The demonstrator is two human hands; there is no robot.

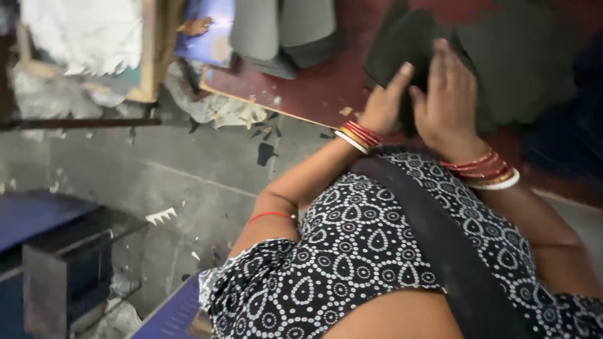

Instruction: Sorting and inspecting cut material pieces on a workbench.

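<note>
Red bench (314,88) holds one dark pad (408,44); left hand (384,103) and right hand (447,97) press on it, side by side, near the bench's front edge

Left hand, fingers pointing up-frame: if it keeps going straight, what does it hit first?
The left hand already touches the dark grey sheet at its fingers. Going straight on, it would slide further over that sheet, which lies on the maroon board. Depth is hard to judge.

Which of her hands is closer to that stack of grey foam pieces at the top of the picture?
Left. The left hand lies on the dark sheet, on the side nearer the grey foam stack; the right hand rests farther right on the same sheet.
</note>
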